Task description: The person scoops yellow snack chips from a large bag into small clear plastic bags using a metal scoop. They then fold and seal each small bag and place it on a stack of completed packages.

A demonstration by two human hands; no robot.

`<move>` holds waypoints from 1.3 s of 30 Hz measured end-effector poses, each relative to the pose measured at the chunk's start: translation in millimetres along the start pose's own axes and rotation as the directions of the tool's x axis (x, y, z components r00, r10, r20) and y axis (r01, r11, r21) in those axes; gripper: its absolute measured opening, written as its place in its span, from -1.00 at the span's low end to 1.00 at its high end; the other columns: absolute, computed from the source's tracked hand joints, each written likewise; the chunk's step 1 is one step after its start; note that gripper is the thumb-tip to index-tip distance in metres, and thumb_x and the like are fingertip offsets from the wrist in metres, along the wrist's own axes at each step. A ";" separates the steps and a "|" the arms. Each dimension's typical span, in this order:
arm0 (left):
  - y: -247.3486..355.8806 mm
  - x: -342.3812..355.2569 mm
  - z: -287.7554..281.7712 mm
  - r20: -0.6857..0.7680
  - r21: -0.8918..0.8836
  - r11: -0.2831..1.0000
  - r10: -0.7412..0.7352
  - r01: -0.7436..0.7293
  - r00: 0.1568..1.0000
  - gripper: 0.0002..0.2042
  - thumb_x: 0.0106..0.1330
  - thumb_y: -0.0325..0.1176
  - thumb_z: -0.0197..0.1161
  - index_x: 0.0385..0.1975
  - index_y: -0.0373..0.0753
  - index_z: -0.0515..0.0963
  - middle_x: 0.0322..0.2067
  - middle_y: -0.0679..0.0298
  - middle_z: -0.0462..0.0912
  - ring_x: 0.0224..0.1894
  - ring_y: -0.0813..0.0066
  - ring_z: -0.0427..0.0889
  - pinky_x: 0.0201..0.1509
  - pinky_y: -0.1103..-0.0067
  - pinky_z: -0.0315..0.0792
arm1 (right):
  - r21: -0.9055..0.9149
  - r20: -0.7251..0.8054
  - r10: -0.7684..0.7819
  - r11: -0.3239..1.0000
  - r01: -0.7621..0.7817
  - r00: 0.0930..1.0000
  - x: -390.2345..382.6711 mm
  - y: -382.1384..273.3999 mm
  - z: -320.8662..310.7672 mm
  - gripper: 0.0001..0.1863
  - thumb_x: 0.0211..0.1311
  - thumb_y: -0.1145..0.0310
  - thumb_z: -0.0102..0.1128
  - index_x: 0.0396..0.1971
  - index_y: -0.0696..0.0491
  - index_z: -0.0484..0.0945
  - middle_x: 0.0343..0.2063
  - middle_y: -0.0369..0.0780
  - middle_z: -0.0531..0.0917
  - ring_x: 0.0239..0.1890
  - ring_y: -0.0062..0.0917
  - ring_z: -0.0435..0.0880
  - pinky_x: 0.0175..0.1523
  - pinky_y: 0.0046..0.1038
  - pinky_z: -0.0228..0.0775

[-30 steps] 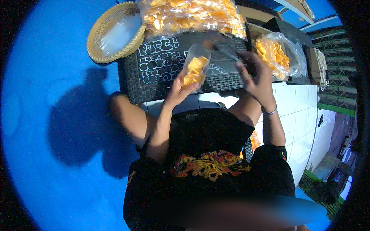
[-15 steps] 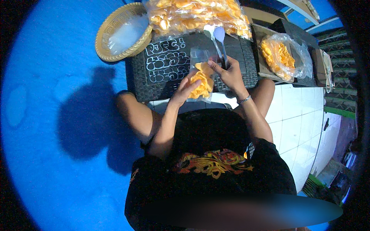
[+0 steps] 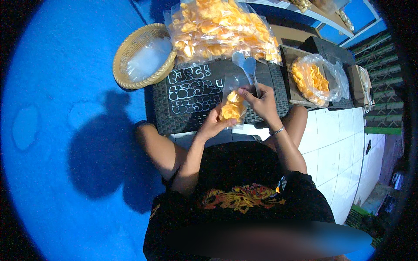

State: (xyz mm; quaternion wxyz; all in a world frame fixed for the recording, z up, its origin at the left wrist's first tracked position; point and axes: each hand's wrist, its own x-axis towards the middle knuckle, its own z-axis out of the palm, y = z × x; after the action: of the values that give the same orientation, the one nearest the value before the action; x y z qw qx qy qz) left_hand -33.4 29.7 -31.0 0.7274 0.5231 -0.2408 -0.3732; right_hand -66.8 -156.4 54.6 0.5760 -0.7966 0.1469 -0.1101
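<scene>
A small clear plastic bag (image 3: 233, 111) of orange-yellow chips is held upright over the black woven table. My left hand (image 3: 214, 124) is closed round its lower part, thumb across the front. My right hand (image 3: 262, 103) pinches the bag's upper side between thumb and fingers. That same hand also grips two spoons (image 3: 249, 66) by their handles, bowls pointing away from me, one whitish and one bluish. Beyond the spoons lies a large pile of filled chip bags (image 3: 217, 30).
A woven basket (image 3: 121, 79) with empty clear bags stands left of the table (image 3: 163, 119). At right, an open plastic bag of loose chips (image 3: 320, 80) sits in a box, near a coiled white cable (image 3: 368, 87). A shelf (image 3: 309, 18) is at the far right.
The chips sit lower in the small bag, with more of its upper part bare. Table, basket and pile appear lower in the picture as the view has shifted. Both hands keep hold.
</scene>
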 end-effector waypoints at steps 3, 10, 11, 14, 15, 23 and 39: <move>4.8 -1.9 -6.5 0.020 -0.013 0.971 -0.237 0.237 0.971 -0.48 0.23 -0.29 0.33 0.12 -0.33 0.30 -0.02 0.28 0.49 -0.01 0.58 0.49 0.08 0.60 0.41 | -0.154 0.024 0.010 0.988 -0.006 1.000 0.9 3.4 -4.1 -0.79 0.14 0.35 0.34 -0.37 0.21 0.65 -0.58 -0.36 0.63 -0.53 -0.80 0.46 -0.44 -0.67 0.28; 1.1 -3.3 -2.5 -0.245 0.025 0.994 0.109 -0.106 0.963 -0.57 0.18 -0.31 0.38 -0.01 -0.34 0.41 -0.18 0.31 0.55 -0.14 0.59 0.56 -0.06 0.61 0.49 | -0.025 -0.147 0.002 1.000 -0.006 0.989 -1.8 22.4 0.1 -0.79 0.10 0.36 0.27 -0.36 0.22 0.66 -0.53 -0.19 0.70 -0.48 -0.66 0.59 -0.33 -0.54 0.43; 1.6 -3.0 -6.0 -0.287 0.045 0.997 0.079 -0.069 0.955 -0.57 0.17 -0.32 0.39 -0.03 -0.34 0.42 -0.17 0.29 0.55 -0.14 0.58 0.56 -0.05 0.61 0.49 | -0.024 -0.170 0.047 0.998 -0.051 0.984 -1.8 23.5 0.7 -0.79 0.09 0.36 0.28 -0.37 0.21 0.66 -0.53 -0.20 0.70 -0.49 -0.66 0.58 -0.33 -0.54 0.43; 5.5 -3.6 -23.4 -0.475 0.077 0.997 0.065 -0.032 0.877 -0.59 0.11 -0.36 0.43 -0.08 -0.31 0.45 -0.16 0.24 0.56 -0.14 0.56 0.56 -0.04 0.61 0.48 | 0.004 -0.210 0.193 0.981 -0.196 0.959 0.4 24.2 3.1 -0.80 0.06 0.33 0.33 -0.42 0.18 0.66 -0.60 -0.30 0.61 -0.59 -0.71 0.48 -0.46 -0.58 0.29; 6.8 -2.7 -30.1 -0.545 -0.034 0.999 0.000 -0.022 0.839 -0.59 0.11 -0.38 0.42 -0.06 -0.29 0.45 -0.17 0.26 0.56 -0.15 0.55 0.57 -0.06 0.61 0.50 | 0.039 -0.224 0.192 0.981 -0.189 0.955 3.4 24.0 7.4 -0.80 0.06 0.30 0.36 -0.46 0.14 0.65 -0.68 -0.38 0.53 -0.69 -0.76 0.37 -0.58 -0.63 0.16; 13.9 -8.9 -52.7 -0.650 -0.323 0.905 0.000 -0.276 0.760 -0.64 0.27 -0.44 0.24 0.05 -0.25 0.37 -0.02 0.18 0.53 0.04 0.45 0.51 0.07 0.46 0.45 | 0.402 -0.155 0.439 0.846 -0.350 0.885 10.2 13.3 40.0 -0.79 0.02 0.26 0.43 -0.51 0.07 0.62 -0.73 -0.45 0.43 -0.79 -0.80 0.20 -0.69 -0.66 -0.01; 14.9 0.5 -59.6 -0.466 0.803 0.591 0.698 -0.071 0.544 -0.69 0.23 -0.44 0.22 -0.05 -0.30 0.40 0.00 0.10 0.47 0.10 0.24 0.43 0.20 0.37 0.28 | 0.670 -0.053 0.659 0.581 -0.463 0.751 64.2 43.8 120.8 -0.75 0.08 0.19 0.38 -0.46 0.04 0.55 -0.55 -0.33 0.53 -0.60 -0.62 0.37 -0.52 -0.51 0.21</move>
State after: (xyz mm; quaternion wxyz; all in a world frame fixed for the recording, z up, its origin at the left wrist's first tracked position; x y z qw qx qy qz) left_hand 15.4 66.5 -37.0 0.5661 0.7863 -0.1608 0.1881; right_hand 30.0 -85.4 -24.3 0.7790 -0.4460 0.4336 -0.0795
